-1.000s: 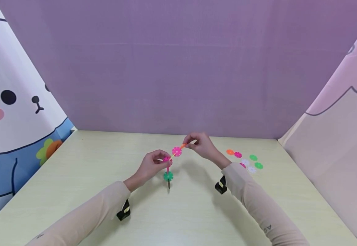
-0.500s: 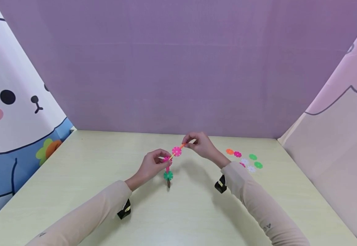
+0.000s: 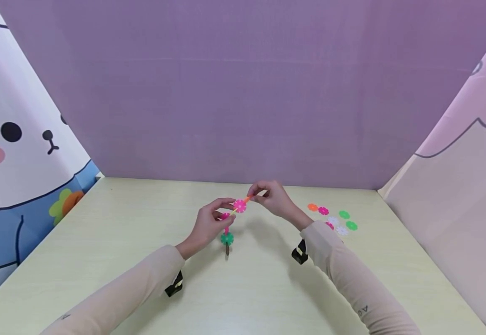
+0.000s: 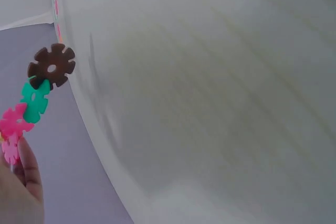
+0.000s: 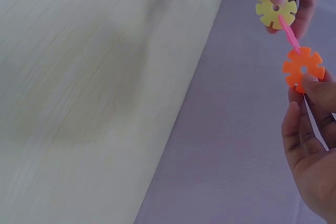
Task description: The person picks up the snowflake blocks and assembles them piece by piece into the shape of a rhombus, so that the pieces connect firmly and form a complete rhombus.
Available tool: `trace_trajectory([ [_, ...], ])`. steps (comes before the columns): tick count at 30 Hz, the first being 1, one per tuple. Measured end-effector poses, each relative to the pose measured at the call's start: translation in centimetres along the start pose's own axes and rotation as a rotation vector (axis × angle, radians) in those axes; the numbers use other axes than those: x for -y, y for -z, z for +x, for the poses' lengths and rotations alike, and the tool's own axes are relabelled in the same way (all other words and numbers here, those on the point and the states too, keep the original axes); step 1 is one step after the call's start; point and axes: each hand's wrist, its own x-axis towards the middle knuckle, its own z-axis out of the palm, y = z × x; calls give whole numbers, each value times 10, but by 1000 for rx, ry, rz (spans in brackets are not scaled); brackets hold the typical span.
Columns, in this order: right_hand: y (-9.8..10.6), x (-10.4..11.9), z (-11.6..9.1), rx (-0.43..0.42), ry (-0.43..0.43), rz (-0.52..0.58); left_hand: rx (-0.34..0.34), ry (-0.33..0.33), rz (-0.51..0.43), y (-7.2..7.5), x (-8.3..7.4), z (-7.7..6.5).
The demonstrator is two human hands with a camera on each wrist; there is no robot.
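Note:
A chain of notched, flower-shaped plastic discs spans both hands above the table. My right hand (image 3: 274, 199) pinches the orange disc (image 5: 303, 71) at its upper end. Slotted into that is a pink disc (image 3: 240, 206), followed by a yellow disc (image 5: 276, 11) on which my left thumb lies. My left hand (image 3: 210, 224) grips the chain around this yellow disc, its index finger reaching up to the pink one. Beneath the left hand hang more pink pieces (image 4: 16, 120), a green disc (image 4: 35, 101) and a brown disc (image 4: 52, 66) at the bottom.
Loose discs lie on the table at the right: an orange disc (image 3: 312, 207), a pink disc (image 3: 323, 211), green discs (image 3: 351, 225) and white discs (image 3: 342, 230). A purple backdrop (image 3: 243, 93) rises behind the pale tabletop (image 3: 142, 209).
My left hand has shifted slightly right, its index finger now extended towards the upper pink disc. The hanging lower end has swung slightly left. My right hand stays almost still on the orange disc.

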Motion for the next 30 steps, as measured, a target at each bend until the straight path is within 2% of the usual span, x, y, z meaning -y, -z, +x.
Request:
trace_trajectory([
  [4, -2, -1, 1, -5, 20, -5, -20, -25, 30, -1, -7, -1],
  [10, -2, -2, 0, -5, 25, -18, -36, -8, 56, -1, -6, -1],
  [23, -8, -9, -5, -39, 125, 3, -9, 8, 38, -1, -2, -1],
  [30, -10, -9, -8, -87, 127, 7, -11, 8, 35, -2, -3, -1],
])
